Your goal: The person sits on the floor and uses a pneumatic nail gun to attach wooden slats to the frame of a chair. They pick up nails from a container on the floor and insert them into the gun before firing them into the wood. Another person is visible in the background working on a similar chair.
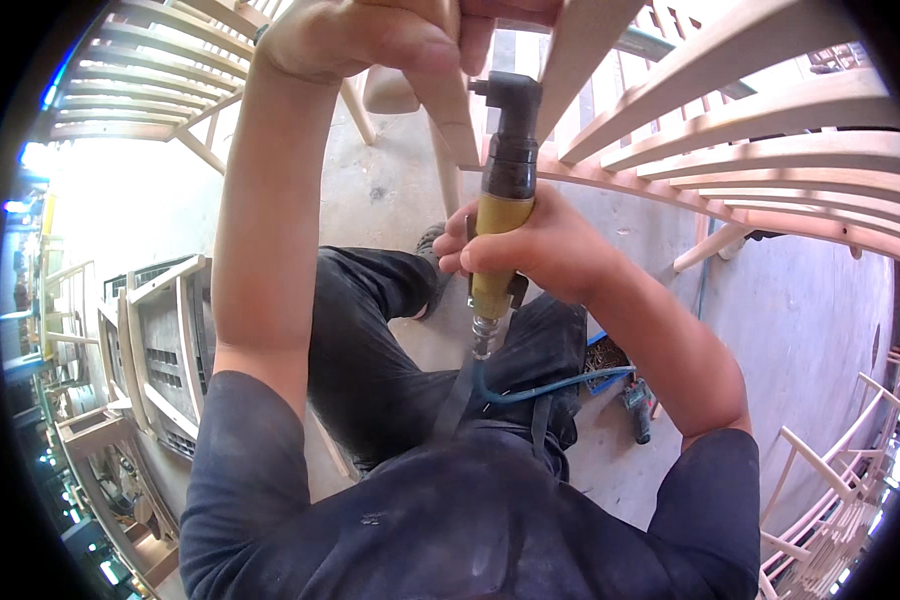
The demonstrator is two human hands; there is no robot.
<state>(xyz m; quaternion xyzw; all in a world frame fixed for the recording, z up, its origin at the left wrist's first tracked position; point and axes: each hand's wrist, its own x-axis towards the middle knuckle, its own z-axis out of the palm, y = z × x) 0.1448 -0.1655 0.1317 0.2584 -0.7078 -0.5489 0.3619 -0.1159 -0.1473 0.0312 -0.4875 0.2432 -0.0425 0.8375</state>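
Observation:
A yellow and black right-angle air screwdriver stands nearly upright in front of me, held by my right hand wrapped round its yellow body. Its black angled head is at the top, the short bit pointing left at a pale wooden post. Whether the bit touches the wood I cannot tell. My left hand is closed round the upper part of that post, its fingers partly cut off by the picture's top edge. From the tool's lower end a blue air hose curves off to the right.
A slatted wooden frame spreads across the upper right. Another slatted piece stands upper left. On the floor right of my legs lie a cordless drill and a blue-edged tray of small parts. Wooden frames stand at left and lower right.

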